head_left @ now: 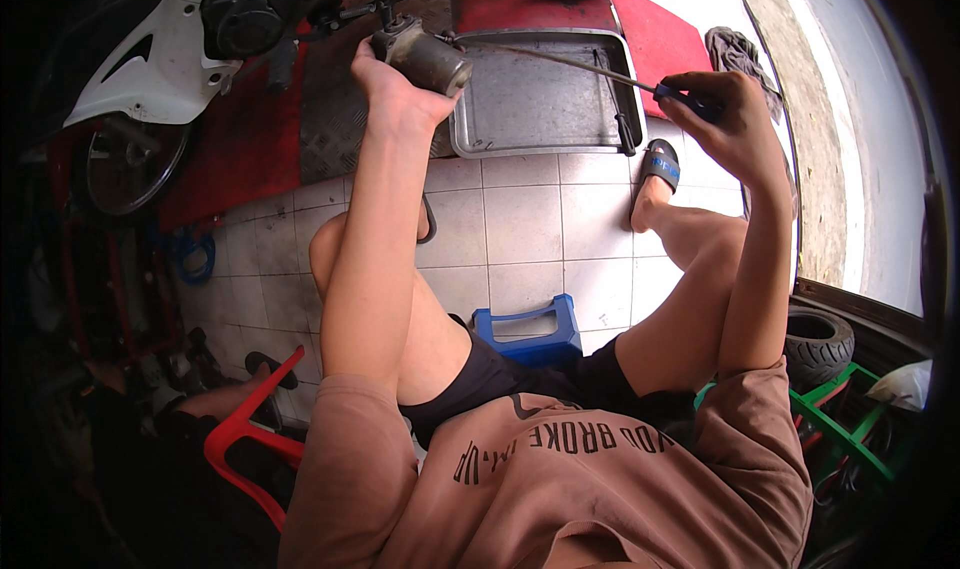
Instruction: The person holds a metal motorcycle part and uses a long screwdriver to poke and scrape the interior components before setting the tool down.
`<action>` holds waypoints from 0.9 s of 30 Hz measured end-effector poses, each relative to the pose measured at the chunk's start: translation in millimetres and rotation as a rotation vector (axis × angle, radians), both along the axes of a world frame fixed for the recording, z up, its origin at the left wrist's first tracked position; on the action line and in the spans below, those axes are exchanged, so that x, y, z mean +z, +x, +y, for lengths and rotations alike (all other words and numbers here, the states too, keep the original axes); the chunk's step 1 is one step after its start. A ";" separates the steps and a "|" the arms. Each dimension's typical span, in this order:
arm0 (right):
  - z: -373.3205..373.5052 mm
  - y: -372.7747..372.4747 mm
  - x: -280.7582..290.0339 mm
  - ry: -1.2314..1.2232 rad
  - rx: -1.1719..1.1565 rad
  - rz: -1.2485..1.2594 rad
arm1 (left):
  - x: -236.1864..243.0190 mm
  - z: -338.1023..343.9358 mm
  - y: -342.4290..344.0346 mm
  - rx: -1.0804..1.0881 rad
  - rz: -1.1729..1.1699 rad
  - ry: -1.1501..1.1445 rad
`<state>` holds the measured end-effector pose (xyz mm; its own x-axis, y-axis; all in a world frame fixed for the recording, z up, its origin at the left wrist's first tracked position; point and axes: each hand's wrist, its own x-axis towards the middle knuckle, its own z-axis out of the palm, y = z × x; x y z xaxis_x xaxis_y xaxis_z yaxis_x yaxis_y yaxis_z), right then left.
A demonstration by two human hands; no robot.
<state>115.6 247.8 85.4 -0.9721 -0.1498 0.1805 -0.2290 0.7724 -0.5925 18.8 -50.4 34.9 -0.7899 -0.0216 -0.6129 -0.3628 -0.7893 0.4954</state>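
"Canister (440, 64): where have you got it?"

"Up by the bike (180, 39), at the left edge of the tray (540, 109) in my head view. My left hand (397, 84) is under and around it, palm turned up, cradling it. Whether it's also fixed to the bike, I can't tell from here."

"And your other hand?"

"My right hand (735, 114) is well out to the right, fingers wrapped around the handle of a screwdriver (560, 58). The shaft runs across above the tray, and its tip is at the canister's right side, up near the top end."

"Touching?"

"Too small for me to say. It's at the metal or just beside it."

"So which step is this?"

"I'd call it lining up or working the screwdriver on the canister: one hand bracing, the other driving."

"What does the next move want?"

"In my judgement, a firm left hand so the canister can't roll, the tip seated squarely, then a twist in line with the shaft. That long reach makes a slip easy, so I'd favour light pressure first."

"Anything else close?"

"A dark tool (625, 134) at the tray's right end, untouched."
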 end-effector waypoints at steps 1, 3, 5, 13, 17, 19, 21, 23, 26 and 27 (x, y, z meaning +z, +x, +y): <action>-0.3 0.2 0.7 0.000 -0.008 -0.012 | 1.0 0.9 0.6 0.005 -0.006 -0.006; -0.1 -0.1 0.3 0.003 -0.008 -0.015 | 3.5 3.0 2.1 0.014 -0.019 -0.019; 0.6 -0.6 -0.9 0.005 -0.002 -0.012 | 0.2 1.4 0.7 0.012 -0.014 -0.009; -1.7 -3.8 1.9 -0.119 -0.020 -0.289 | 1.7 0.4 1.0 0.093 -0.005 0.031; 0.8 -6.8 0.9 -0.176 -0.026 -0.362 | 2.0 -0.8 0.7 0.125 0.043 0.079; 1.7 -7.3 -0.3 -0.189 -0.036 -0.379 | 4.2 -0.7 2.7 0.135 0.061 0.088; 2.3 -6.6 -1.8 -0.226 -0.035 -0.363 | 7.2 0.9 4.1 0.132 0.059 0.101; 1.3 -5.6 -3.7 -0.266 -0.046 -0.354 | 10.2 1.5 5.0 0.144 0.059 0.103; 0.3 -5.3 -4.4 -0.337 -0.046 -0.401 | 13.3 1.9 6.6 0.153 0.073 0.113; 2.1 -7.1 -3.6 -0.365 -0.023 -0.451 | 13.9 1.6 7.1 0.155 0.081 0.116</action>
